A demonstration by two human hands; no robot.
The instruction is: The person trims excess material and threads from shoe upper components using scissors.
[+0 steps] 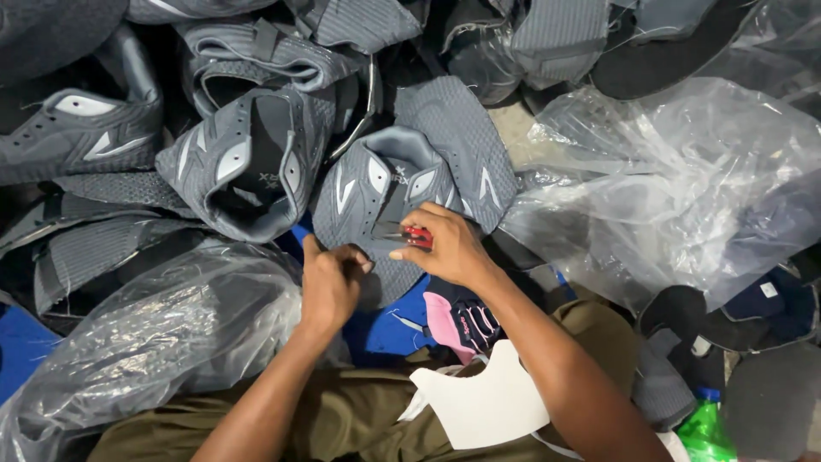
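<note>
A grey shoe upper [389,192] with pale side panels lies in front of me on a heap of similar pieces. My left hand [329,282] pinches its near edge with fingers closed. My right hand [445,244] holds a small red-handled cutter [416,236] whose tip rests against the tongue area of the upper. The two hands are close together, a few centimetres apart.
Several grey shoe uppers [244,162] are piled at the back and left. Clear plastic bags lie at the right [676,188] and lower left [162,334]. A white cut piece [487,402], a pink-and-navy piece [462,321] and a green bottle [710,432] sit near my lap.
</note>
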